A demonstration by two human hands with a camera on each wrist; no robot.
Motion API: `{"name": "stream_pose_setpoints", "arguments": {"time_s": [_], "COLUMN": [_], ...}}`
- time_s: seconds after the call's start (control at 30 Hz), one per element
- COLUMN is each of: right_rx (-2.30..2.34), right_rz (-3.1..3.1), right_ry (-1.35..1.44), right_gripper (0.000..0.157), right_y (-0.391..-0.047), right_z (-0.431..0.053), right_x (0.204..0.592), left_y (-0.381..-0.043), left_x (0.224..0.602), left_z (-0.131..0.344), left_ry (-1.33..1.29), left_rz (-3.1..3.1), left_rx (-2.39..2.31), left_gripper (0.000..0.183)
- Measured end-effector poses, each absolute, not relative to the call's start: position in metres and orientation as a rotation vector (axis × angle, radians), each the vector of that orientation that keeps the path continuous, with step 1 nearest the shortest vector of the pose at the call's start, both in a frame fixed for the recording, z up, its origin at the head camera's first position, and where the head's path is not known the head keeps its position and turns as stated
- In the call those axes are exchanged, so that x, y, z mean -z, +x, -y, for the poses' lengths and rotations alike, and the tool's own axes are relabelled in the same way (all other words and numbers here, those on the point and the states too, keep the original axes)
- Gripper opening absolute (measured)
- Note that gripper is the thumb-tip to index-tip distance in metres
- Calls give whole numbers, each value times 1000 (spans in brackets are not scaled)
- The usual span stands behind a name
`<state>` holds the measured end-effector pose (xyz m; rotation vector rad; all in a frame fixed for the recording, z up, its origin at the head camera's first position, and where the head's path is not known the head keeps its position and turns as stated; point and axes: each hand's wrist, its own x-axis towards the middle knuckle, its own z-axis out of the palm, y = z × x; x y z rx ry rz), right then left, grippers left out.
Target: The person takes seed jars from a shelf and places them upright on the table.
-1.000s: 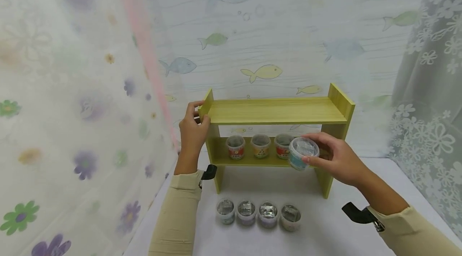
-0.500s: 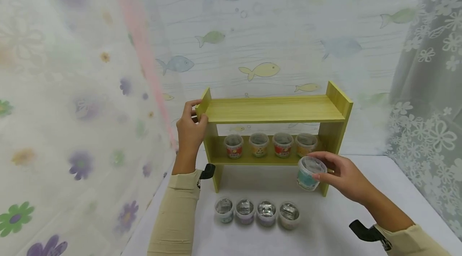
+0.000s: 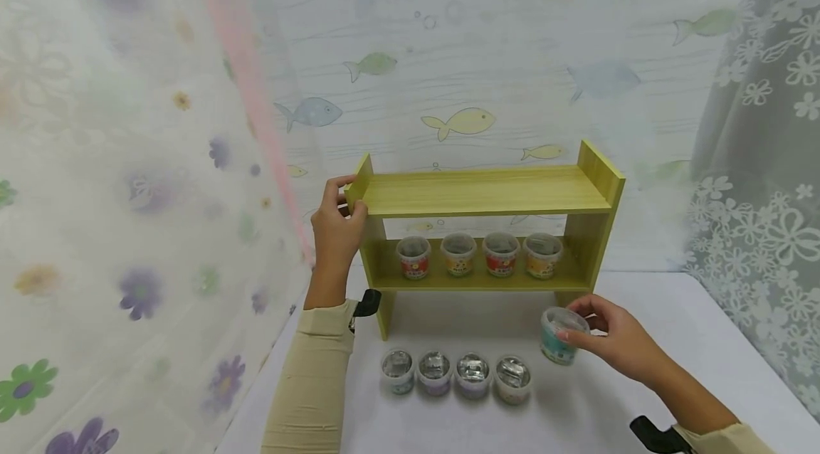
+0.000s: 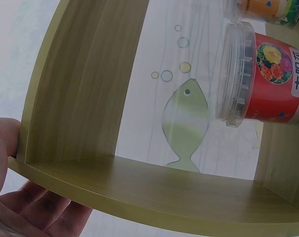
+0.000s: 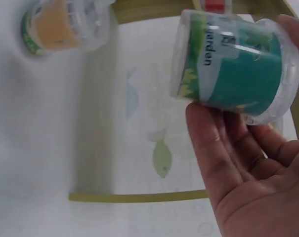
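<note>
A yellow-green wooden shelf (image 3: 487,191) stands on the white table. My left hand (image 3: 336,230) grips its upper left side panel, thumb in front and fingers behind; in the left wrist view those fingers (image 4: 48,205) show past the panel's edge. My right hand (image 3: 618,340) holds a clear plastic cup with a teal label (image 3: 556,341), thumb on the near side, in front of the shelf's right leg. The right wrist view shows the teal-labelled cup (image 5: 243,69) close up. Whether its base touches the table I cannot tell.
Along the middle board stand several cups with red (image 3: 413,265) and orange (image 3: 542,265) labels. On the table in front, several cups (image 3: 473,376) with silvery contents form a row, left of the held cup. A patterned curtain (image 3: 128,226) hangs close on the left.
My right hand has carried the teal-labelled cup down and to the right, away from the middle board, uncovering the rightmost orange-labelled cup. My left hand keeps its grip on the shelf.
</note>
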<state>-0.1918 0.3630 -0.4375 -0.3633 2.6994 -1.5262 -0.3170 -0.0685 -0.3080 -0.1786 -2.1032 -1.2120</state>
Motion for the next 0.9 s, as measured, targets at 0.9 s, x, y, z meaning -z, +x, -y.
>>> {"name": "stream_pose_setpoints", "arguments": {"time_s": [0.9], "right_rx": [1170], "right_rz": [-2938], "right_ry": [-61], "right_gripper": [63], "right_y": [-182], "right_z": [-352], "right_x": [515], "left_y": [-316], "left_x": [307], "left_z": [68], "left_ry": [-168], "left_rz": [2114], "left_rx": [1215], "left_gripper": [41]}}
